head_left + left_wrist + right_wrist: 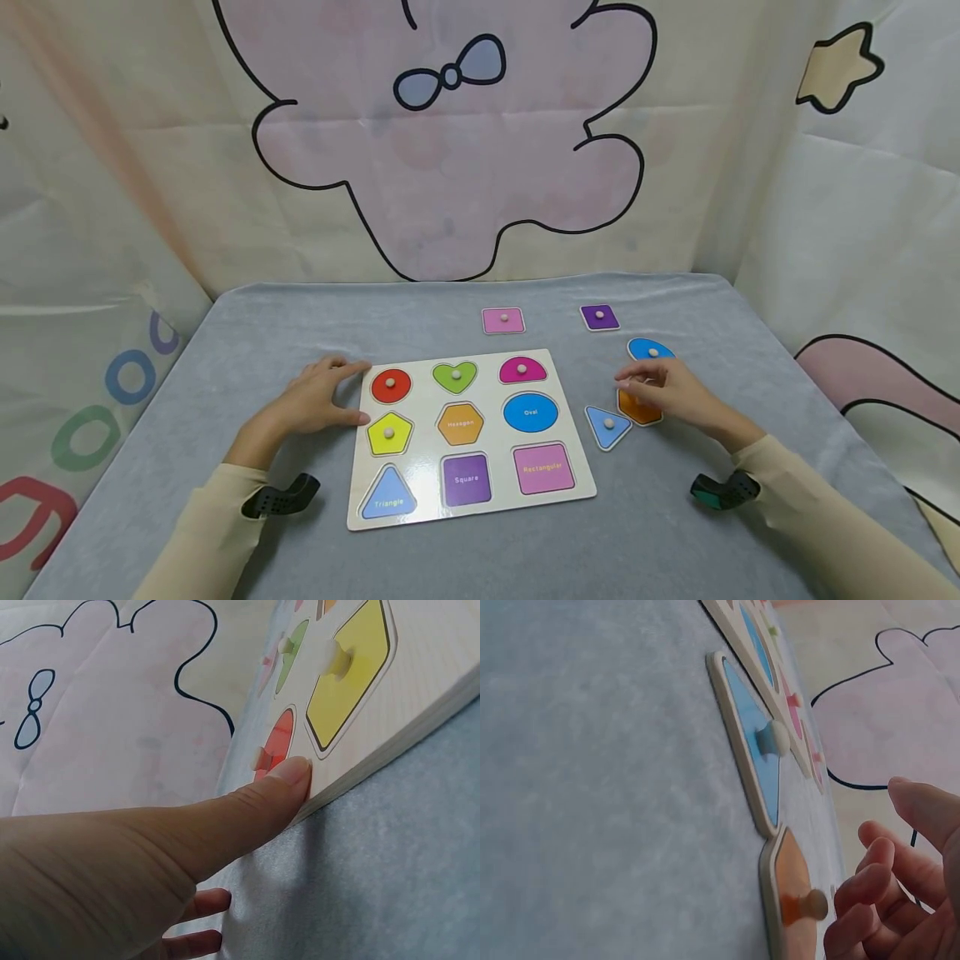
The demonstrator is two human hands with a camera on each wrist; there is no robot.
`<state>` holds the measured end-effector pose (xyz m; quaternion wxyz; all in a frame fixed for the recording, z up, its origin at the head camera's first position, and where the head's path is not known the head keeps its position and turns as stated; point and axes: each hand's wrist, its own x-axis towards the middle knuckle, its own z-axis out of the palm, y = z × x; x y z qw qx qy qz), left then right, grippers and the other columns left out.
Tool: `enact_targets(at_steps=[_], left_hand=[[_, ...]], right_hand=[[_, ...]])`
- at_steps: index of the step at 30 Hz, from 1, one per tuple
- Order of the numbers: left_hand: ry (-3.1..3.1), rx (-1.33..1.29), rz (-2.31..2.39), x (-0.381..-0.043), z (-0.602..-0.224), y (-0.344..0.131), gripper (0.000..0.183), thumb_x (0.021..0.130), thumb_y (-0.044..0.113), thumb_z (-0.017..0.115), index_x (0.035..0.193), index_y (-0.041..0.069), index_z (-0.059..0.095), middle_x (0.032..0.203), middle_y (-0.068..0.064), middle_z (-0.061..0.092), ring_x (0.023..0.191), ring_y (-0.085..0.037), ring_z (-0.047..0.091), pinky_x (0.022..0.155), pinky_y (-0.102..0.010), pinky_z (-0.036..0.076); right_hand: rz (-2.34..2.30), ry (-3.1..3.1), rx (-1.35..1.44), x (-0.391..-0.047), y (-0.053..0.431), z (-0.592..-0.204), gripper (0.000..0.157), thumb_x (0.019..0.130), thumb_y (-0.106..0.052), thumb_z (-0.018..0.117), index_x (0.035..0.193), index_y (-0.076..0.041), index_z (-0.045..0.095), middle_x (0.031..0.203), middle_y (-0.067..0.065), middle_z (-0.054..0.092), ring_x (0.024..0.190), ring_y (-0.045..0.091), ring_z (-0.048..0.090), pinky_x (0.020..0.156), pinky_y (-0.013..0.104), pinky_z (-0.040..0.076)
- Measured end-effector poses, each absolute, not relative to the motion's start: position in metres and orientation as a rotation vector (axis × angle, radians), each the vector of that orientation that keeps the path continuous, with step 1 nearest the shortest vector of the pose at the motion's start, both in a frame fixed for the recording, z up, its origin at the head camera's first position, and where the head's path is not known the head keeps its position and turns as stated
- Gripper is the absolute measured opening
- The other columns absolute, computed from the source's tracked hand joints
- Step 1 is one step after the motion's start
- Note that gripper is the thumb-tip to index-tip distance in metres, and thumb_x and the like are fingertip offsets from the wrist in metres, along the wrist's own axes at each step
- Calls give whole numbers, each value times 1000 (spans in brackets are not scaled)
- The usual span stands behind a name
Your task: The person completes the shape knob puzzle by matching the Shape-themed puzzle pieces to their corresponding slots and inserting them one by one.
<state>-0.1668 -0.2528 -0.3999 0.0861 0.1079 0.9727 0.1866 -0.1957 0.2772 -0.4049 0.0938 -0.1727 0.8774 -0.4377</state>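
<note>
A white wooden shape-puzzle board lies on the cloth, its left edge beside my left hand. Thumb and forefinger are spread along that edge; the thumb rests at the rim by the red circle piece and the yellow pentagon piece. My right hand hovers over the orange hexagon piece, fingers loosely bent and holding nothing. Its thumb and fingertips stand apart, close to the hexagon's knob. A blue triangle piece lies beside the hexagon, and a blue oval piece lies partly behind the right hand.
Seated in the board are a green heart and a magenta semicircle. Blue oval, hexagon, triangle, square and rectangle places show printed labels. Past the board lie a pink rectangle piece and a purple square piece.
</note>
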Motion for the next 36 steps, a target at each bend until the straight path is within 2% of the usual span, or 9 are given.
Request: enact_targets(at_steps=[9,13,20,23,25,27,29,32,36], left_hand=[[2908,335,558,-167,-401,-253,87,77,45,86,149,14,50,144,-26,47,127,-48,44,102,-70,39],[2910,338,558,-167,-402,-253,87,77,45,86,150,14,50,144,-26,47,127,-48,44,102,-70,39],[2909,324,558,-167,-401,-252,87,77,45,86,150,14,50,144,-26,47,128,-49,44,103,-70,38],[2908,324,556,-167,-400,-252,87,77,45,86,150,14,50,145,-26,47,129,-49,43,103,-70,38],[2905,325,553,-167,-400,-253,87,77,45,86,150,14,50,145,-26,46,129,-49,43,103,-71,38],[2904,325,551,-167,-400,-253,87,77,46,86,150,14,50,146,-26,46,130,-49,42,103,-71,38],[2903,321,549,-167,-400,-254,87,77,46,85,150,15,50,146,-26,46,130,-49,42,103,-71,37],[2910,324,549,-167,-401,-254,87,77,46,86,150,15,50,146,-26,46,130,-49,43,102,-71,38],[2913,321,552,-167,-402,-254,86,77,45,86,149,14,50,145,-26,46,129,-48,43,102,-71,38]], right_hand=[[-1273,2599,-511,-190,292,-409,25,97,-15,66,114,3,72,88,5,70,66,9,55,55,22,47],[-1254,2590,-552,-191,299,-413,23,96,-13,68,113,3,72,75,-2,60,62,10,53,54,22,44],[-1264,2539,-592,-194,309,-417,26,91,-8,73,113,5,72,76,-7,50,66,8,51,52,22,38],[-1284,2518,-612,-195,311,-419,26,90,-7,74,113,5,73,82,-7,59,66,8,50,50,23,37],[-1282,2521,-622,-196,312,-420,25,90,-7,74,113,5,73,91,-1,68,66,8,51,51,22,39],[-1282,2518,-638,-198,312,-421,24,91,-7,74,112,5,74,90,-2,68,65,7,51,51,22,39],[-1284,2513,-645,-199,313,-423,24,91,-6,73,112,6,73,83,-4,64,64,5,51,50,21,39],[-1292,2501,-652,-200,314,-425,23,91,-4,72,111,8,73,71,-9,46,61,5,48,48,23,36],[-1274,2515,-620,-199,316,-426,23,92,-5,71,111,7,73,71,-9,47,61,5,49,49,22,36]])
